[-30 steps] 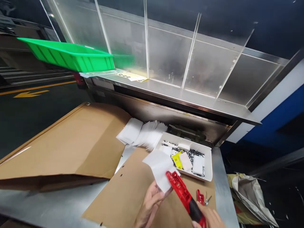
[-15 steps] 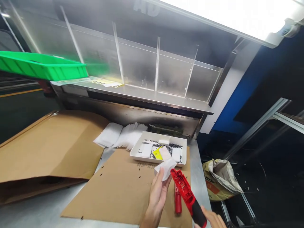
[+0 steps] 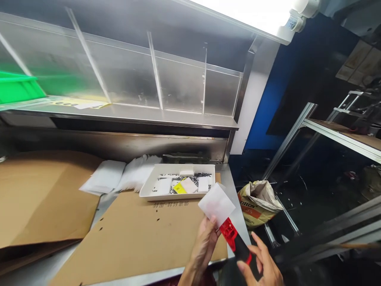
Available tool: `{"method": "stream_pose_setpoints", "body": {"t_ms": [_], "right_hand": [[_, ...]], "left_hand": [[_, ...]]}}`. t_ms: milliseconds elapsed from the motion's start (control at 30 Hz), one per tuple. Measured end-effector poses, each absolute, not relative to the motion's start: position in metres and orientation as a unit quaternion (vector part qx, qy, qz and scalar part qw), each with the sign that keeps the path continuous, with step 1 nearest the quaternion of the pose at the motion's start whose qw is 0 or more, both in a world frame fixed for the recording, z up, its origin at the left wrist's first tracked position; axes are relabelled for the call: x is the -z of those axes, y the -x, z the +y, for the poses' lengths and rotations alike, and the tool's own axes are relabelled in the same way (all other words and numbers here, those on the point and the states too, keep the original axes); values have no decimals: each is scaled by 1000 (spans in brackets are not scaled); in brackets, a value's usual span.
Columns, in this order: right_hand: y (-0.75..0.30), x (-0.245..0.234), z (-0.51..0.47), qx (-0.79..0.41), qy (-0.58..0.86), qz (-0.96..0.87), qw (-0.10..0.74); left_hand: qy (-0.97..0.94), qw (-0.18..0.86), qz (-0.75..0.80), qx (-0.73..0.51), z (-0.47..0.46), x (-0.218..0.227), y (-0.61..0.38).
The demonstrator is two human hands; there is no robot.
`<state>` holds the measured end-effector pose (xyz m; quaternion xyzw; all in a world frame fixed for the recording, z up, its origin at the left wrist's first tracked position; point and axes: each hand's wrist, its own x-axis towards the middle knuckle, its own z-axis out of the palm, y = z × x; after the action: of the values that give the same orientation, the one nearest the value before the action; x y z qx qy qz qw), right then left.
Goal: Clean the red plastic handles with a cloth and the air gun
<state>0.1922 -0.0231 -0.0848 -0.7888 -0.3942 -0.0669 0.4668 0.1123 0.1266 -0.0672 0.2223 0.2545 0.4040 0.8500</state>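
Observation:
My left hand [image 3: 205, 242] pinches a small white translucent bag [image 3: 216, 204] at its lower corner, holding it up over the front right of the metal bench. My right hand [image 3: 262, 264] grips the black handle of a red tool [image 3: 233, 239], whose red end slips under the bag. Behind them a white tray [image 3: 149, 190] holds white packets, a yellow packet and dark small parts.
Flat brown cardboard [image 3: 139, 234] covers the bench, with a larger folded box [image 3: 38, 198] at left. A stack of white bags [image 3: 125, 176] lies behind. A green bin [image 3: 14, 85] sits on the steel shelf. A crumpled paper sack [image 3: 257, 200] lies on the floor at right.
The view has swung right. My left hand raised the white bag and the red tool's head has gone in beneath it. The small red piece on the cardboard is out of sight.

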Motion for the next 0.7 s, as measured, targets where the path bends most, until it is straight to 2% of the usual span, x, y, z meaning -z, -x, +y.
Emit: {"method": "stream_pose_setpoints", "body": {"t_ms": [233,467,600,700], "right_hand": [[-195,73,-34,-19,761,-382,524],[-204,71,-45,-87,743,-371,550],[-204,67,-50,-76,760,-375,525],[-203,65,-53,-33,776,-390,494]], "left_hand": [[-293,866,228,-334,96,62,-115],[-394,842,252,-268,84,79,-112],[-401,846,263,-232,83,86,-102],[-316,881,268,-228,81,85,-99]]}}
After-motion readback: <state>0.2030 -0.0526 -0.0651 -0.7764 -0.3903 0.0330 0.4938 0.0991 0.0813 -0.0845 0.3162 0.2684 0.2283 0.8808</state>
